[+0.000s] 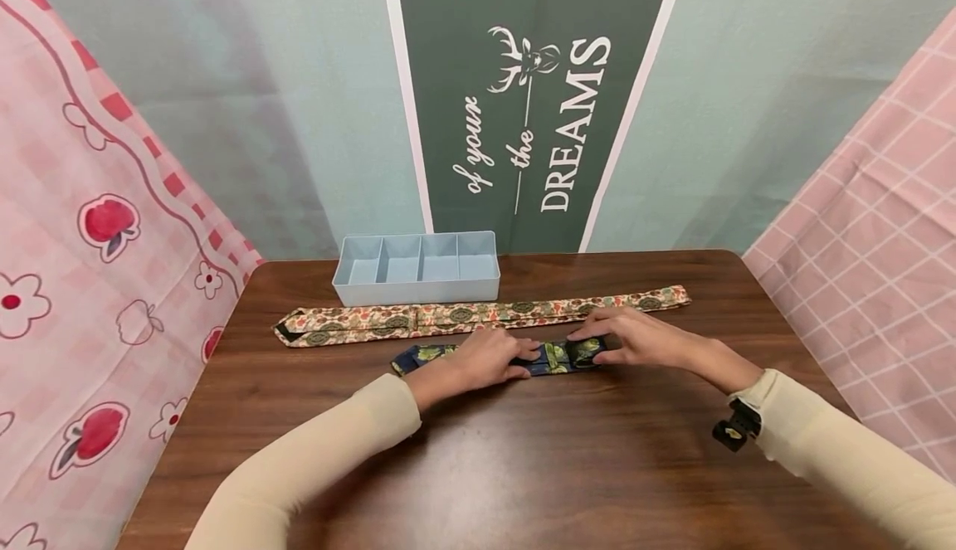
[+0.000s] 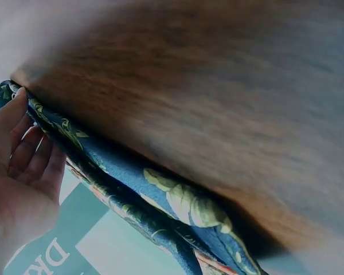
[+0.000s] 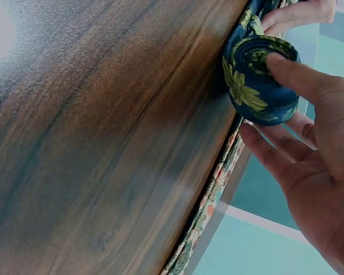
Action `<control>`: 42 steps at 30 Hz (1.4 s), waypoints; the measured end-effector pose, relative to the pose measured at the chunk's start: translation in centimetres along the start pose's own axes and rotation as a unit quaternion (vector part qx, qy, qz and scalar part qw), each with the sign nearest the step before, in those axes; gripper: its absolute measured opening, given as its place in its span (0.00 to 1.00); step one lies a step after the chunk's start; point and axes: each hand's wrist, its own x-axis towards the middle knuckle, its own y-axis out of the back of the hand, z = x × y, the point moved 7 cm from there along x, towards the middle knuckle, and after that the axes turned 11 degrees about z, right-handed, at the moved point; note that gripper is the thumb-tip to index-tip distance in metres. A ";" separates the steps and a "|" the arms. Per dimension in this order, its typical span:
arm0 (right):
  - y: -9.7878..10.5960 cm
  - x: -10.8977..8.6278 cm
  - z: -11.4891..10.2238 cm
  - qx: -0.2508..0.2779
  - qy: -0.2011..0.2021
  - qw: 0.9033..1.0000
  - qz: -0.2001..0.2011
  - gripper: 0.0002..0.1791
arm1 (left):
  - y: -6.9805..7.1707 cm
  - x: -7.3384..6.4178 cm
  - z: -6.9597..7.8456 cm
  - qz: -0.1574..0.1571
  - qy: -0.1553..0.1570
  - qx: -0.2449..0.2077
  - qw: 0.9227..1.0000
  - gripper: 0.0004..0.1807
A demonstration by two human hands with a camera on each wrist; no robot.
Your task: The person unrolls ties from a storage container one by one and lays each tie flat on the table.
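Observation:
A navy necktie with yellow-green flowers (image 1: 556,357) lies across the table, its right end wound into a roll (image 3: 264,80). My right hand (image 1: 631,337) grips this roll, the thumb (image 3: 298,77) at the coil's centre and the fingers around its far side. Farther left along the same tie, my left hand (image 1: 489,357) holds the flat layers, thumb at the near edge and fingers on the far side. The tie's wide end (image 1: 418,357) sticks out left of that hand. In the left wrist view the tie's layers (image 2: 183,200) stand slightly apart.
Behind the navy tie, a cream necktie with a red and green pattern (image 1: 463,314) lies lengthwise. A light blue tray (image 1: 418,291) with several compartments stands at the back left. The brown wooden table (image 1: 523,467) ends at hanging cloths on three sides.

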 end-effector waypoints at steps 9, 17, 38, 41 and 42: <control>-0.1 -0.4 0.4 -0.007 -0.036 0.999 0.011 0.24 | 0.3 -0.5 -0.4 -0.007 -0.003 -0.014 1.000 0.22; -0.4 -0.1 0.7 -0.021 -0.068 0.997 0.037 0.18 | 0.5 -1.1 -0.7 -0.004 -0.001 -0.019 1.000 0.23; -0.3 -1.1 1.5 0.008 -0.080 0.997 0.000 0.26 | 1.7 -3.3 -2.0 0.003 0.000 -0.027 1.000 0.23; -0.3 -1.1 1.5 0.012 -0.074 0.997 0.003 0.25 | 1.7 -3.4 -2.0 0.003 -0.001 -0.028 1.000 0.23; -0.3 -1.1 1.4 0.014 -0.072 0.997 0.004 0.24 | 1.8 -3.4 -2.0 0.004 -0.002 -0.026 1.000 0.22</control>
